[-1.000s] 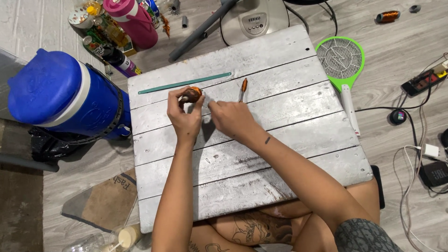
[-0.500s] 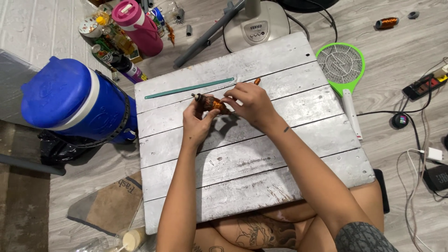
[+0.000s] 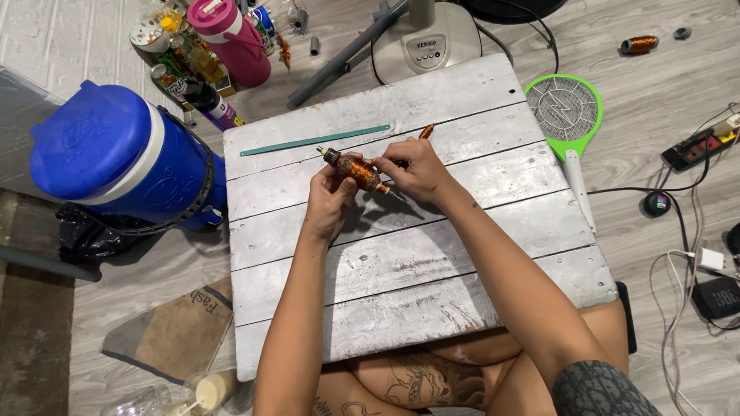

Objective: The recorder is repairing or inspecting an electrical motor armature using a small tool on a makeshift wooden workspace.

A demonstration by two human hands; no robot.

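1. Nearest the camera: the person's crossed legs tuck under the near edge of the table point(image 3: 462, 308), a low top of 5 or so whitewashed planks.

2. What's changed: 1 second ago both hands were pressed down near the far side of the table, working something small against the wood. Half a second ago it came up off the surface, and now it's held clear above the planks between both hands. So the work has gone from on the table to in-hand.

3. Left hand point(image 3: 331, 202) has its fingers wrapped around the copper-wound armature point(image 3: 356, 171) from below. Right hand point(image 3: 412, 169) pinches its other end, fingers closed narrow on the shaft tip.

4. The armature is a stubby cylinder, orange-copper windings, with a thin metal shaft poking out each end, tilted up to the left.

5. Just past the hands lie an orange-handled tool point(image 3: 425, 132) and a long green strip point(image 3: 316, 140).

6. Further out: blue cooler jug point(image 3: 116, 162) on the left, green racket-shaped swatter point(image 3: 566, 108) on the right, fan base point(image 3: 432, 38) at the far edge.
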